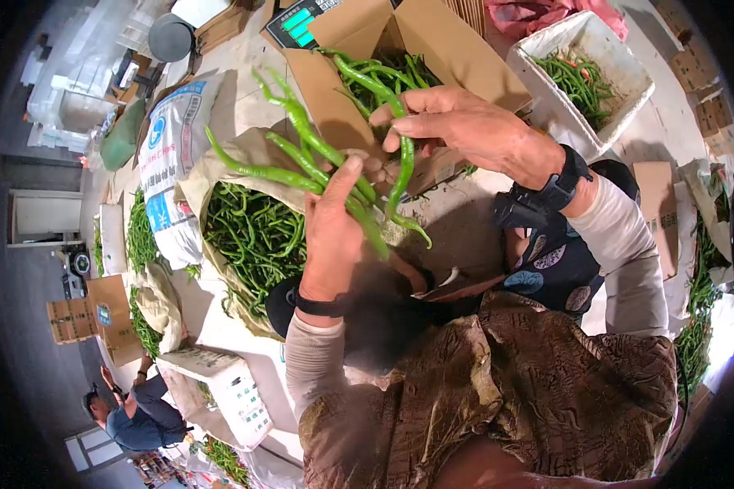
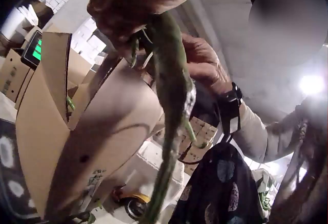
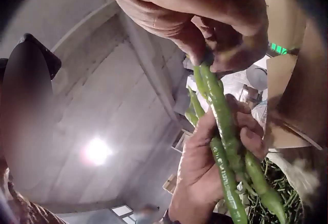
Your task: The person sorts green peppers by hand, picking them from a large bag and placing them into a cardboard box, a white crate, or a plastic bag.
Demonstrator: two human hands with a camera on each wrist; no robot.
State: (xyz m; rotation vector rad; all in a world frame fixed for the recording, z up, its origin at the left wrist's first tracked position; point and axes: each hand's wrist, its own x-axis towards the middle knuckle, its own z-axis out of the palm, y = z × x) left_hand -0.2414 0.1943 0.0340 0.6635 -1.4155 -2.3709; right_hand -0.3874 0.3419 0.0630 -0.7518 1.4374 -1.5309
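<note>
1. In front of the open cardboard box, the left hand grips several long green chili peppers, its thumb laid over them and its fingers curled beneath; their ends stick out on both sides of the hand.
2. Just beside it, the right hand pinches a single curved green chili pepper between thumb and fingers, and the pepper hangs down with its lower end bent sideways.
3. Inside the cardboard box lie more green chili peppers, partly covered by the right hand's pepper.
4. Beyond the box stands a digital scale with lit green figures.
5. To the left of the left hand, a beige sack gapes open, filled with green chili peppers; a white printed sack lies next to it.
6. On the right, a white foam crate holds green chili peppers with a few reddish bits among them, near a pink plastic bag.
7. At the lower left, a white crate sits tilted in view, and another person in a dark blue top is well apart from the hands.
8. Both wrists wear black straps, over pale sleeves.
</note>
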